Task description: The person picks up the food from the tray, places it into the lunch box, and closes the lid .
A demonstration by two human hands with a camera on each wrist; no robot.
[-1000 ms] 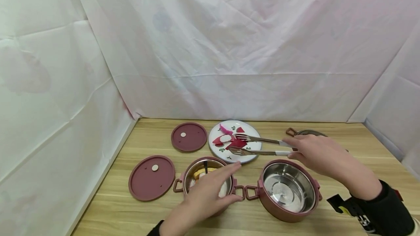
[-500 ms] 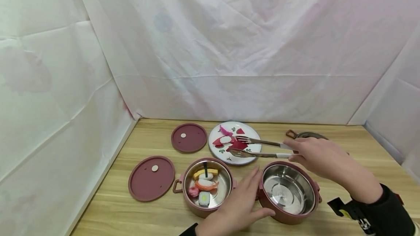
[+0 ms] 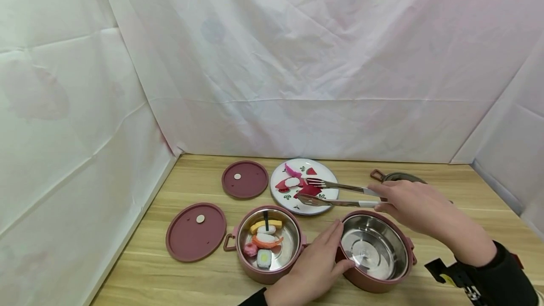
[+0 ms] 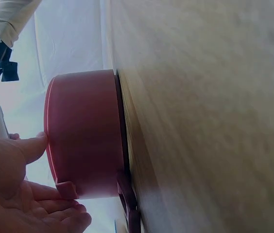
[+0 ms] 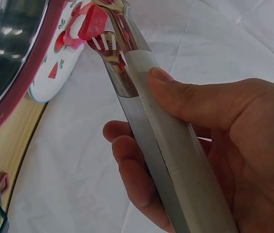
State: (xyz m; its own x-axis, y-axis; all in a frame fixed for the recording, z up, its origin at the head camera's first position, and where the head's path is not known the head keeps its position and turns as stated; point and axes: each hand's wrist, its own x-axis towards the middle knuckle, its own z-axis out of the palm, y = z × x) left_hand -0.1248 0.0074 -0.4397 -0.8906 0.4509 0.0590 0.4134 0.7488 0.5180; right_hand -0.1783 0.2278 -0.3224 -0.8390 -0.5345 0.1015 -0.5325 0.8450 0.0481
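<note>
My left hand [image 3: 312,267] touches the near-left rim of a dusky-red steel-lined pot [image 3: 369,284] at right. In the left wrist view its thumb [image 4: 34,147] meets the rim while the fingers lie along the side. With my right hand [image 3: 418,204] I grip metal tongs [image 3: 340,203] by their pale handles. Their fork-like ends stand apart over a white fruit-patterned plate [image 3: 326,170], either side of a red toy food piece [image 3: 309,190]; contact is unclear. A pink-and-white piece [image 3: 291,182] lies beside it.
A second pot [image 3: 262,275] at left holds several toy sushi pieces [image 3: 266,240]. Two dusky-red lids, a near one [image 3: 212,240] and a far one [image 3: 255,189], lie further left. Behind my right hand is a dark round object [image 3: 399,176] with a brown handle, partly hidden.
My left hand has moved right from over the sushi pot to the other pot's rim, uncovering the sushi. The tongs have stayed nearly still over the plate.
</note>
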